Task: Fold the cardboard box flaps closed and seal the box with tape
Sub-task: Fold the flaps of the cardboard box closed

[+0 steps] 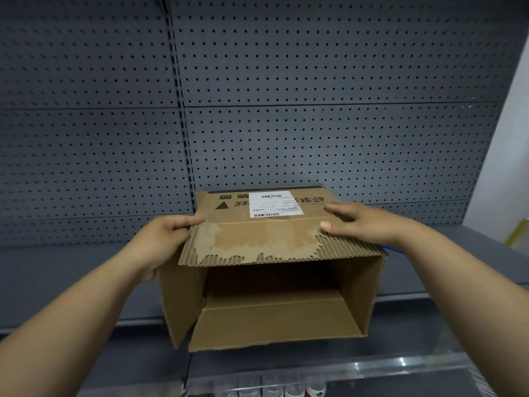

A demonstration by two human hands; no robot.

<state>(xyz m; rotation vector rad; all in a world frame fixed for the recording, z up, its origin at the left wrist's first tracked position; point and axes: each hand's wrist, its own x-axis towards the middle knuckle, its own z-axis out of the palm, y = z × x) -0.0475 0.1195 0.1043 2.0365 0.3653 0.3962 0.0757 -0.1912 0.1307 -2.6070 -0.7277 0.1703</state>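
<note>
A brown cardboard box (257, 207) lies on its side on the grey shelf, its open end facing me. A white shipping label (274, 204) sits on its upper face. The upper flap (266, 245), torn and showing bare corrugation, sticks out toward me over the dark opening. The lower flap (274, 325) lies flat, pointing at me. My left hand (163, 239) grips the left corner of the upper flap, fingers on top. My right hand (363, 224) rests on the right part of that flap and the box top with fingers spread.
The grey shelf board (71, 282) carries the box, backed by a grey perforated panel (315, 124). A lower shelf shows several bottles (286, 389) behind a clear rail. A yellow object (518, 233) and something blue (393, 249) lie at the right.
</note>
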